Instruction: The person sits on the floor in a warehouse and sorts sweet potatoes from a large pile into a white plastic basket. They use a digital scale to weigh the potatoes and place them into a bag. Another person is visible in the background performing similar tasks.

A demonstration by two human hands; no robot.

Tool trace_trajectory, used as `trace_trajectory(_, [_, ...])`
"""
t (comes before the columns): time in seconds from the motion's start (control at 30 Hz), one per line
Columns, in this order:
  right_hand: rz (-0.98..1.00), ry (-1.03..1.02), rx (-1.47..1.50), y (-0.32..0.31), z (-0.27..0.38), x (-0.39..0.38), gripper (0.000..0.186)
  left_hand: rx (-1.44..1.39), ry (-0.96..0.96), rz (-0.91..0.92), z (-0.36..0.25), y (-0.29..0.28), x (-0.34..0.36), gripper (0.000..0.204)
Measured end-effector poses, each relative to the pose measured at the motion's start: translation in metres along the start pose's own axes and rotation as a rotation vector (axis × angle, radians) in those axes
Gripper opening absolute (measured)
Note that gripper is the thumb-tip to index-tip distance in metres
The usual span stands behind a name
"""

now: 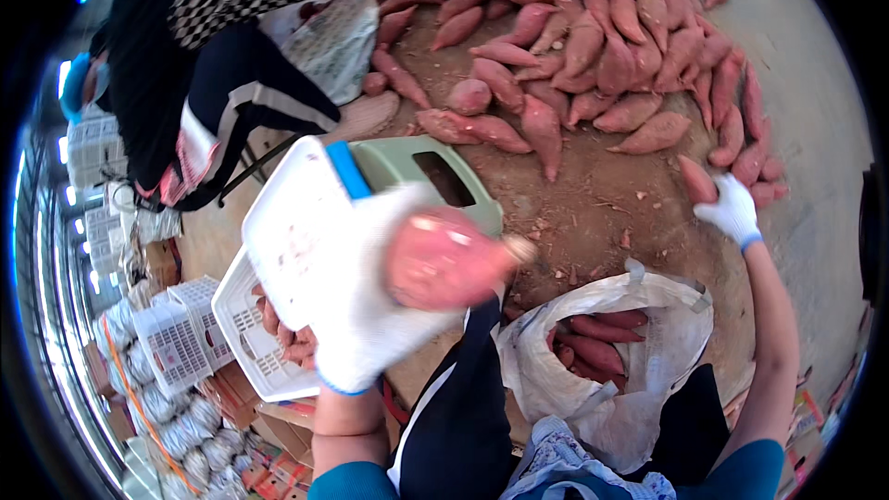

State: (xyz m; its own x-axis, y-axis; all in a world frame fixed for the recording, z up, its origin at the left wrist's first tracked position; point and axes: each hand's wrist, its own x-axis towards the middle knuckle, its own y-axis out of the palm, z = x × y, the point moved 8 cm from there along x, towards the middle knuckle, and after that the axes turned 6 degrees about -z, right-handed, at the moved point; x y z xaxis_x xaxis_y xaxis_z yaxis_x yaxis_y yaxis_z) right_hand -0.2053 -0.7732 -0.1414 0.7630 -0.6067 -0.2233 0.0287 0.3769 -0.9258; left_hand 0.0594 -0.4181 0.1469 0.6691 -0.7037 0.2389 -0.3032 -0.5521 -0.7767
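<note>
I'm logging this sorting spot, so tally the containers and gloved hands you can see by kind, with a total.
White gloved hands: 2, the left hand holding a sweet potato, the right hand on a sweet potato at the pile
White plastic baskets: 2
White sacks: 2
Green stool: 1
Total: 7

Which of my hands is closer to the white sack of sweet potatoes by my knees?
Left. The left hand, holding a sweet potato, is up and left of the white sack. The right hand is farther, gripping a sweet potato at the pile.
</note>
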Motion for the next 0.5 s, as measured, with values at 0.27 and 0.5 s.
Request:
trace_trajectory(0.27, [-0.083, 0.289, 0.837, -0.153, 0.011, -0.151, 0.056, 0.548, -0.272, 0.005, 0.121, -0.112, -0.048, 0.072])
trace_trajectory(0.5, [-0.347, 0.190, 1.295, -0.239, 0.049, -0.264, 0.052, 0.380, -0.193, -0.094, 0.133, -0.148, -0.060, 0.084])
